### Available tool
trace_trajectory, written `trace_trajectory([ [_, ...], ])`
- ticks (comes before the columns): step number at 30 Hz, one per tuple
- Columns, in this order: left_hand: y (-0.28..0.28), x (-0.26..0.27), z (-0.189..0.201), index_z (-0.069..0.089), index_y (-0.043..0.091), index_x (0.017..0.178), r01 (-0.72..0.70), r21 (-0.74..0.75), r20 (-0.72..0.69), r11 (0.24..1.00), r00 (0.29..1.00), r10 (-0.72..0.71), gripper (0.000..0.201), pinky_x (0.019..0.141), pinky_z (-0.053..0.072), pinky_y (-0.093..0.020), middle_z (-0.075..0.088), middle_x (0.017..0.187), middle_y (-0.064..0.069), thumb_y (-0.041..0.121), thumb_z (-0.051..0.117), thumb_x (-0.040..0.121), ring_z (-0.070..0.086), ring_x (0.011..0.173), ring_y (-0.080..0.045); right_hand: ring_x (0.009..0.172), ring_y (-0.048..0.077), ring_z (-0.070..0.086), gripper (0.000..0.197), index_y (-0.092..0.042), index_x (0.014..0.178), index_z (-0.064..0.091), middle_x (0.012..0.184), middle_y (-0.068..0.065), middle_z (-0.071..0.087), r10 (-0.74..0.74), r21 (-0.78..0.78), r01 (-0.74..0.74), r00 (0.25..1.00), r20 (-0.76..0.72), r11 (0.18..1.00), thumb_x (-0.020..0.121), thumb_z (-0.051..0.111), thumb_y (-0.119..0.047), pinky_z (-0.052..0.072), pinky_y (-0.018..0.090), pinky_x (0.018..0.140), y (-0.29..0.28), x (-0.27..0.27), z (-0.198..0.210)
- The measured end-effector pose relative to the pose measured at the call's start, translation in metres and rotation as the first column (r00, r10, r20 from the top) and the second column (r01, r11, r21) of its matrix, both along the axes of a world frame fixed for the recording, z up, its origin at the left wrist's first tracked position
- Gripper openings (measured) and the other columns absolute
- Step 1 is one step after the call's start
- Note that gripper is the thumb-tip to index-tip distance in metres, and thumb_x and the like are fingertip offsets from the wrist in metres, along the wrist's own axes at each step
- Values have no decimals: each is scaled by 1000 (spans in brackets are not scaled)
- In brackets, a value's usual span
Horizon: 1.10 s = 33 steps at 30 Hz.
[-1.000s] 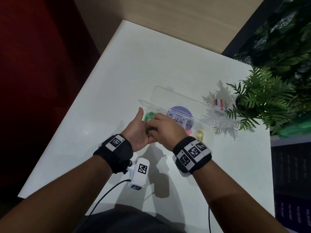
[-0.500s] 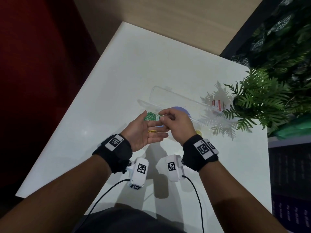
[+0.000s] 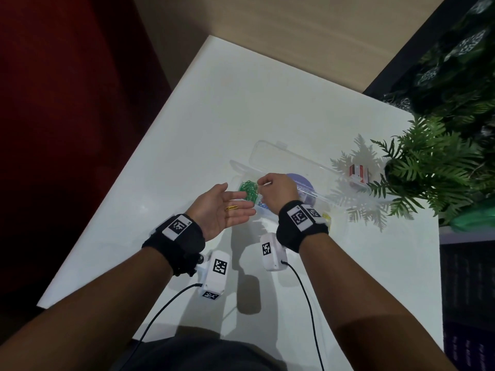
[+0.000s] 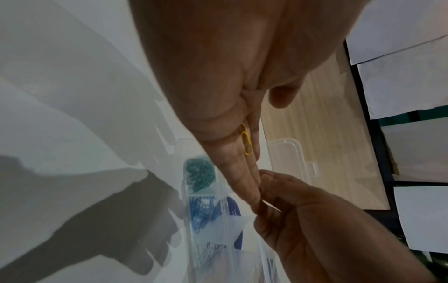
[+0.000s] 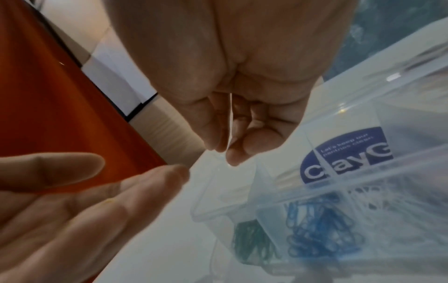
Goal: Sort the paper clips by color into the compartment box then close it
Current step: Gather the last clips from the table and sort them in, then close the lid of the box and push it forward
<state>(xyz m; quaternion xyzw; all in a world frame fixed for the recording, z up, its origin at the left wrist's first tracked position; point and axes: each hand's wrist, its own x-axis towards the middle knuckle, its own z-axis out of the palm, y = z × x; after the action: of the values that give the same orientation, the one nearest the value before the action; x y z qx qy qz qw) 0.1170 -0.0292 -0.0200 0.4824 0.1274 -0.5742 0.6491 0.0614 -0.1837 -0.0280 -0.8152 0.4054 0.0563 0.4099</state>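
Observation:
The clear compartment box [image 3: 241, 167] lies open on the white table, its lid [image 3: 270, 153] folded back. Green clips [image 3: 249, 190] fill its left compartment, with blue clips [image 5: 320, 229] and white clips [image 5: 387, 197] beside them. My left hand [image 3: 222, 207] is held palm up just left of the box, fingers straight, and a yellow paper clip [image 3: 231, 208] lies loose on them. My right hand [image 3: 261, 183] hovers over the green compartment and pinches a thin white paper clip [image 5: 229, 122] between thumb and forefinger. The box's right end is hidden behind my right wrist.
A potted fern [image 3: 428, 167] overhangs the table's right side, and a small red and white box [image 3: 359, 172] sits beside it. A round purple label [image 3: 302, 183] shows through the box. The table's left edge [image 3: 112, 210] drops to a dark red floor.
My hands have come apart. The right hand lifted off the left palm and moved up over the box with the white clip. The left palm has opened, showing the yellow clip.

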Motion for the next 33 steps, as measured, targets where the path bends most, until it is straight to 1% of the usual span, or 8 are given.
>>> trace_trajectory([
  [4,-7,-1,1,56,1,120,-7,-46,-38,999,999,6,49,89,52,-40,66,110,-22,38,28,102,66,96,-34,75,7,57,11,-20,91,68,87,-4,66,225,-36,-223,968,108,974,84,62,-14,41,15,65,13,-23,25],
  [10,-30,-18,6,47,3,134,44,-97,-47,994,998,-48,54,61,55,-30,59,85,-11,42,30,100,62,63,-20,85,5,41,17,-17,103,66,93,-16,39,464,-224,-442,884,55,869,87,60,-17,31,22,72,26,-51,35],
  [15,-46,-35,10,55,10,121,222,-97,5,970,975,-223,52,76,49,-36,62,77,-8,48,28,99,59,70,-21,92,21,54,13,-9,93,63,99,2,54,455,-260,-440,891,-3,860,86,52,-9,44,31,71,15,-72,31],
  [18,-57,-45,11,56,10,127,267,-105,21,958,964,-267,55,79,49,-38,65,85,-11,49,29,98,60,77,-23,94,16,57,12,-12,82,63,109,2,60,453,-267,-425,890,48,865,86,52,-8,46,32,75,5,-89,33],
  [21,-66,-54,13,56,13,125,315,-84,70,945,948,-310,50,90,48,-43,66,108,-17,49,37,96,63,96,-30,63,2,48,18,-24,74,57,72,-6,57,266,-179,-240,954,138,954,84,55,-9,38,28,61,-13,-108,35],
  [24,-67,-53,12,57,17,124,342,22,187,939,922,-340,39,90,50,-41,66,118,-11,42,43,97,63,108,-30,59,11,46,12,-15,73,55,66,-3,54,-31,-150,46,994,102,988,84,59,-12,36,20,52,-45,-129,25],
  [28,-67,-40,11,61,13,111,201,166,380,965,890,-251,23,74,49,-30,65,103,-6,27,51,95,62,86,-19,68,18,56,7,-12,76,59,73,1,60,-279,-102,275,960,-20,956,83,58,-10,36,17,49,-83,-149,-1],
  [33,-73,-15,6,59,16,92,-71,239,483,968,874,-55,11,60,41,-26,57,84,-4,13,49,94,48,63,-14,78,25,65,11,-14,73,61,78,4,67,-333,-54,332,943,-14,942,83,62,-19,44,24,65,-94,-149,-14],
])
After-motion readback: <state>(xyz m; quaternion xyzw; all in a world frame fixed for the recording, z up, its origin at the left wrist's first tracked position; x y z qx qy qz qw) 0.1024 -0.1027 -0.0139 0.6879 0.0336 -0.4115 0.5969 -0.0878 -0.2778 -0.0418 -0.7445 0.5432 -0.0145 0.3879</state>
